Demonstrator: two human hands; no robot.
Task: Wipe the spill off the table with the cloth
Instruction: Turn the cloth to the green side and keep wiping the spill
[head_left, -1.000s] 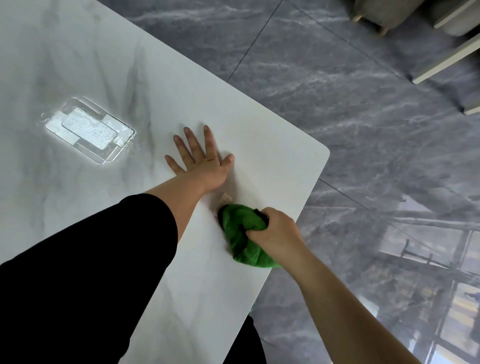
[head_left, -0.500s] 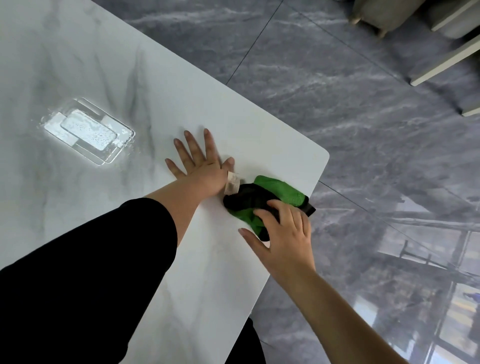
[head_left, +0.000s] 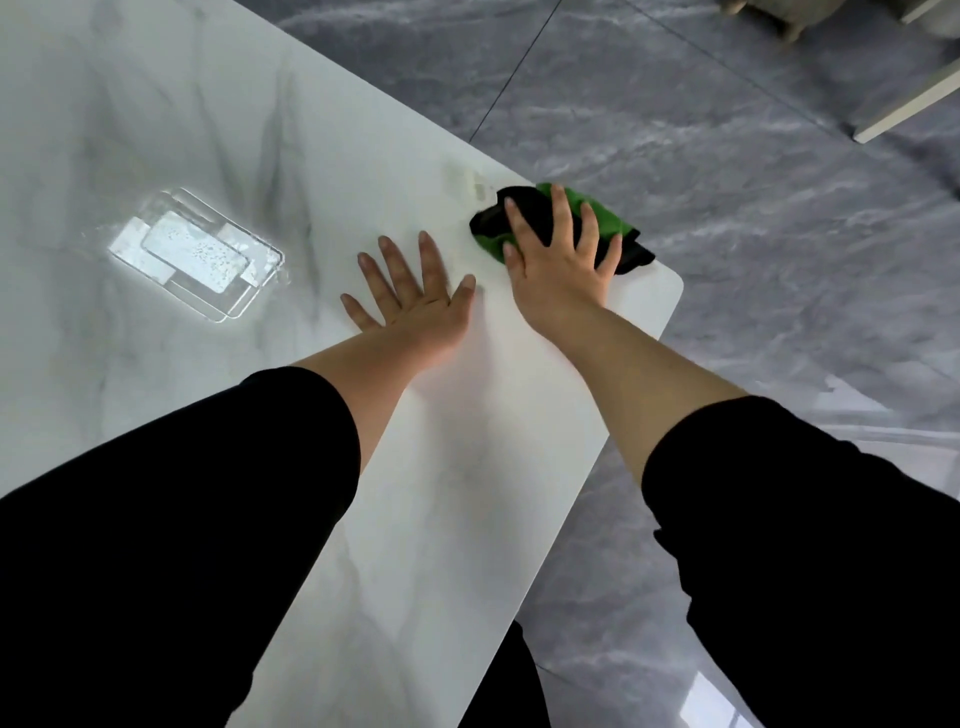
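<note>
A green and black cloth (head_left: 608, 218) lies bunched on the white marble table (head_left: 467, 493), close to its right corner. My right hand (head_left: 558, 260) presses down on the cloth with spread, straight fingers. Just left of the cloth, near the table's far edge, a pale wet smear (head_left: 465, 182) marks the spill. My left hand (head_left: 410, 301) rests flat on the table with fingers spread, a little left of the right hand and apart from the cloth.
A clear plastic tray (head_left: 197, 254) with a speckled white insert sits on the table to the left. The table's rounded corner (head_left: 672, 286) is right beside the cloth. Grey tiled floor (head_left: 727, 156) lies beyond the edge, with furniture legs at the top right.
My right hand opened from gripping the cloth to pressing it flat, and pushed it away from me toward the table's far edge. The left hand stayed flat in place.
</note>
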